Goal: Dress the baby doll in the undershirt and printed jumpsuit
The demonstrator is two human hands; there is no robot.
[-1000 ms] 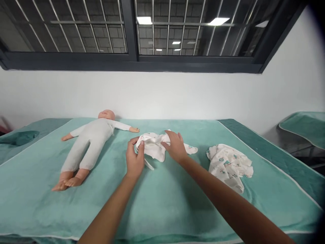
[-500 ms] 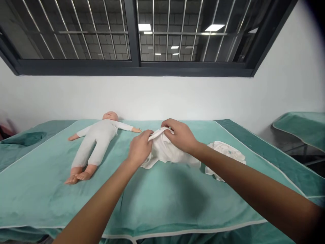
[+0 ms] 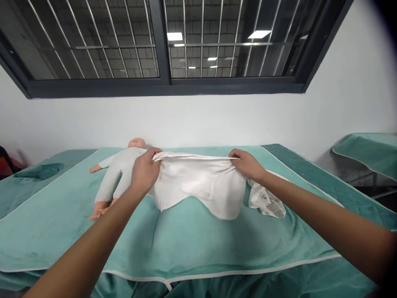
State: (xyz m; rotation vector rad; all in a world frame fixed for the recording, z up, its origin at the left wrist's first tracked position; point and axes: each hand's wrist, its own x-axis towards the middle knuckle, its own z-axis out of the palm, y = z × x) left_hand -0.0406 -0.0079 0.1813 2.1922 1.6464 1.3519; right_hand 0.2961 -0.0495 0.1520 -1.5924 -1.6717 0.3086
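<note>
A white baby garment is stretched wide between my two hands, its upper edge taut and its lower part hanging in a curve above the green cloth. My left hand pinches the left end of that edge, and my right hand pinches the right end. Behind my left forearm a baby doll in a pale bodysuit lies on its back, one arm and part of its legs hidden. Near my right forearm a crumpled white printed cloth piece rests on the bed, partly covered by the arm.
A green velvety cover with white piping spreads over the bed. Along the back runs a white wall, with a dark-framed barred window above it. Another green-covered surface stands at the right. Something red and black shows at the left edge.
My hands have moved apart, the left one leftward and the right one rightward. The bunched garment is now spread out between them. My left hand now overlaps the doll's side.
</note>
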